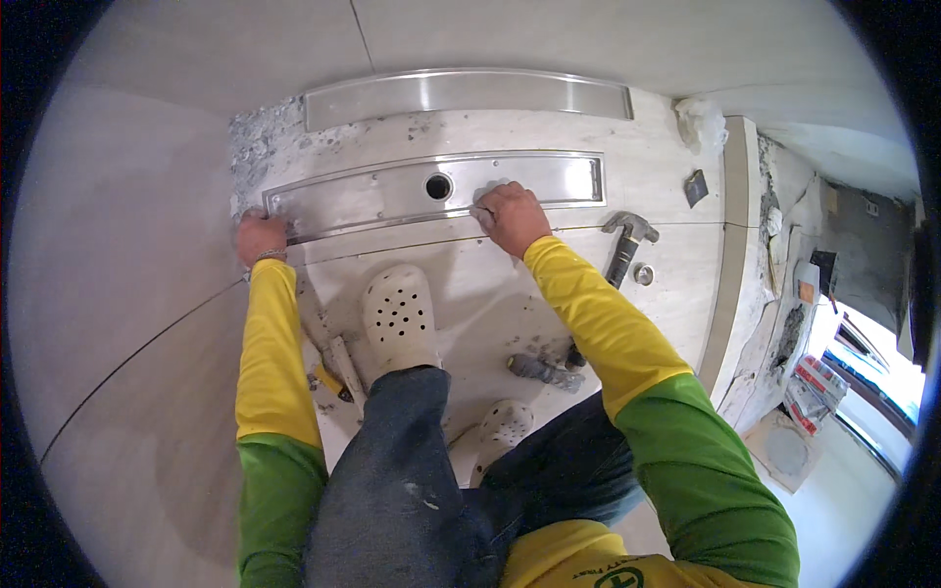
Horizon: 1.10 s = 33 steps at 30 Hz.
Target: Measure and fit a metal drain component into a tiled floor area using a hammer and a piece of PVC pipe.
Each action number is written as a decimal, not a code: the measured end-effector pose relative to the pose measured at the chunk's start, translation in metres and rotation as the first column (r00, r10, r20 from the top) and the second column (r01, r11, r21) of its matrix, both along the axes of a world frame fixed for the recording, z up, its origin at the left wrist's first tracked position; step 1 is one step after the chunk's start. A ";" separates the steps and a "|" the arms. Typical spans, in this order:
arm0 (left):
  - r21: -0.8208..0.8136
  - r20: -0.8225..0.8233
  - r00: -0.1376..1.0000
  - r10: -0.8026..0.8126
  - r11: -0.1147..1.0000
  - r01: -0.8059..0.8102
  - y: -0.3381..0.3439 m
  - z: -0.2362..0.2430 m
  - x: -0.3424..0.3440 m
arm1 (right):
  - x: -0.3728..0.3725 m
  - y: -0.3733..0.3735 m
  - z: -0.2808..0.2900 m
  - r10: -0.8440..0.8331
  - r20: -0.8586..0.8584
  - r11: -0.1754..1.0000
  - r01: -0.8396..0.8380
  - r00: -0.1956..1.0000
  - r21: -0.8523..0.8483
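2 steel trays [470, 93], 1 hammer [628, 231]; L hand [262, 238] at nr tray [343, 203] end, R hand [515, 218] at rim; can't tell either grip.

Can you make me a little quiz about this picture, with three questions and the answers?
1. What shape is the dark hole in the metal trough?
2. True or false: the hammer lies inside the trough.
3. What is at the trough's left end?
A) a shoe
B) the left hand
C) the right hand

Key:
1. Round.
2. False: the hammer is on the floor.
3. B, the left hand. The right hand is right of the hole.
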<state>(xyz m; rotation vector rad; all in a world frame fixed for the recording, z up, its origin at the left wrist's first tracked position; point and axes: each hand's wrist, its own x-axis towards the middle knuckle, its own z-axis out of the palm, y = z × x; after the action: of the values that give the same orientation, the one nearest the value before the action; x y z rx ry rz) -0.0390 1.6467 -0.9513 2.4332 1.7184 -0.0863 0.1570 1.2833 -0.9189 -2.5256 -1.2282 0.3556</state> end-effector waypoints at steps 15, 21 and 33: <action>0.380 0.326 0.567 -0.757 0.654 0.655 -0.049 0.002 0.058 | 0.067 -0.017 0.000 -0.094 0.254 0.986 0.054 0.963 0.161; 0.219 0.343 0.372 -0.863 0.458 0.861 -0.069 0.003 0.090 | 0.073 0.001 0.001 -0.019 0.254 0.998 0.033 0.967 -0.052; 0.064 0.317 0.433 -0.844 0.475 0.878 -0.065 0.019 0.107 | 0.097 0.017 0.010 0.084 0.145 0.982 -0.058 0.986 -0.179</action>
<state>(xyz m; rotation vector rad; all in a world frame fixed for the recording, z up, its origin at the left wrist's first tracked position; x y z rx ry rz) 0.0684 1.5819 -0.9324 2.7598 0.1602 0.0799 0.2540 1.2999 -0.9093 -2.7047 -1.4036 0.3041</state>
